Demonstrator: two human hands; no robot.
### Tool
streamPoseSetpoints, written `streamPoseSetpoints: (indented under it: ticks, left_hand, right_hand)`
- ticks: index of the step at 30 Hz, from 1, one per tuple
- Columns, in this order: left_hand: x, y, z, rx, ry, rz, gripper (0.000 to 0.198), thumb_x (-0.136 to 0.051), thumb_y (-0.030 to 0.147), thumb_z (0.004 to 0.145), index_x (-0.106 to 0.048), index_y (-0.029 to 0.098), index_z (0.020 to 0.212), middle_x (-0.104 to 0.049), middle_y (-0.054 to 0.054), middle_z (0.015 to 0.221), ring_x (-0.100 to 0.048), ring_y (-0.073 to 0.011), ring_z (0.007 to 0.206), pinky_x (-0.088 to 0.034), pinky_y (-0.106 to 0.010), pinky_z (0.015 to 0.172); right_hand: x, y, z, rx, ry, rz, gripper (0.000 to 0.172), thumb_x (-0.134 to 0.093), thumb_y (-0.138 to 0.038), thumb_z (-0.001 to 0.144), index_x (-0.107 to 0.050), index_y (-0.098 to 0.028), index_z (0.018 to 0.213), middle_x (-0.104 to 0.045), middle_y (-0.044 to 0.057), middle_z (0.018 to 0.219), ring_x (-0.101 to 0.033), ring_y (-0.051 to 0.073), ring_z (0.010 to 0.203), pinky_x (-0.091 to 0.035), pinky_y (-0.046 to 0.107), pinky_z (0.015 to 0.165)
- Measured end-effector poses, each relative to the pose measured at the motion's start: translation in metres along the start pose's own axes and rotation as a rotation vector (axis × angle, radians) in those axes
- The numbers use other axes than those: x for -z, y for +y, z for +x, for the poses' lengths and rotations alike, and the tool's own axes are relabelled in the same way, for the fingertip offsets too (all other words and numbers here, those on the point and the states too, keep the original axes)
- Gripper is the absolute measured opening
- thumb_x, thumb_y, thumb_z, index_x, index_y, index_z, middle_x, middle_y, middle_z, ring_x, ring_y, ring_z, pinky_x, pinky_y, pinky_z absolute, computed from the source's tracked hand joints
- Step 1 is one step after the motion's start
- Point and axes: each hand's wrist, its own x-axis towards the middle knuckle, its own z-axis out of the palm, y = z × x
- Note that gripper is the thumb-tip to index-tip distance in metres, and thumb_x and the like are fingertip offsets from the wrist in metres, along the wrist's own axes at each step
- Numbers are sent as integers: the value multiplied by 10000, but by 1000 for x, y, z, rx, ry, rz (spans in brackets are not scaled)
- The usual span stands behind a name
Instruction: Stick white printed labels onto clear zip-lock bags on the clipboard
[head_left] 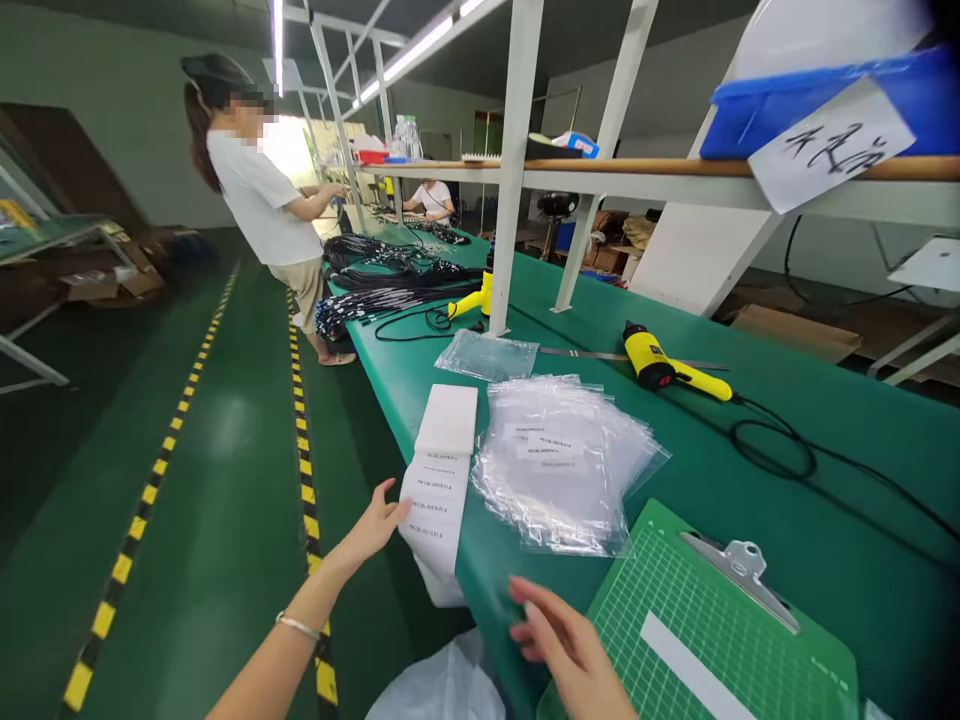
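Observation:
My left hand (377,525) is open, its fingertips touching the hanging end of a white label strip (433,490) that drapes over the front edge of the green table (750,460). My right hand (570,650) hovers open and empty at the table's front edge, just left of a green clipboard (697,640) with a metal clip. A fanned stack of clear plastic bags with labels (562,460) lies right of the strip, between both hands and the far side.
A yellow and black heat gun (660,365) with a black cable lies behind the bags; another (472,300) stands by a white post. Black cable bundles (390,285) lie further along. A person in a white shirt (262,200) stands at the bench's left side. A white bag (442,690) sits below.

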Motion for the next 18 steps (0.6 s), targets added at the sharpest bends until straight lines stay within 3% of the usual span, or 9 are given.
streamPoseSetpoints:
  ticks: [2,4,6,8,10,12,14,18]
  left_hand:
    - [3,-6,-15,12,-131,-125,808,-600,552,677,-303,78,1260,-674,-164,895,-640,-290,865,-496,-432,777]
    - [5,-1,-23,12,-170,-212,867,-602,566,667,-223,113,1302,-676,-135,926,-642,-265,867,-503,-401,766]
    - [8,10,-27,1,-126,-243,885,-588,571,679,-182,130,1330,-668,-121,930,-638,-267,853,-495,-419,754]
    - [8,24,-32,-54,25,-155,842,-605,533,687,-236,149,1338,-642,-119,968,-610,-285,895,-454,-464,792]
    - [4,38,-41,-225,218,121,664,-633,451,710,-400,215,1286,-595,-118,1070,-542,-310,1006,-366,-509,860]
    - [-2,51,-52,-482,308,452,359,-650,340,751,-588,301,1102,-581,-75,1120,-485,-309,1071,-274,-512,889]
    - [-8,60,-61,-701,293,647,164,-649,253,784,-663,316,934,-628,-36,1046,-505,-281,1025,-235,-485,863]
    - [-12,68,-62,-903,324,704,129,-572,224,857,-665,284,923,-676,-8,890,-563,-214,874,-222,-430,795]
  right_hand:
    - [-26,-8,27,-5,-10,101,630,-591,-579,698,-609,-159,1167,-605,162,1171,-654,206,713,-542,317,573]
    - [-49,-14,50,-24,-62,94,615,-602,-537,692,-602,-146,1167,-606,166,1150,-620,160,580,-466,260,410]
    - [-66,-18,67,1,-136,56,442,-608,-482,693,-706,-120,927,-688,110,833,-534,118,438,-368,221,349]
    - [-76,-23,77,49,-138,56,311,-624,-423,686,-718,-129,716,-645,49,603,-481,107,417,-346,216,376]
    - [-79,-29,81,95,-99,84,238,-636,-372,679,-719,-150,696,-635,32,582,-492,121,473,-371,227,433]
    - [-79,-35,82,131,-76,110,209,-639,-327,669,-731,-167,767,-658,33,637,-503,133,515,-387,241,474]
    - [-78,-39,83,153,-71,136,214,-636,-288,648,-736,-171,796,-667,33,659,-489,129,511,-385,250,489]
    - [-78,-42,84,146,-77,214,253,-646,-286,598,-734,-155,797,-682,48,664,-523,136,515,-412,267,513]
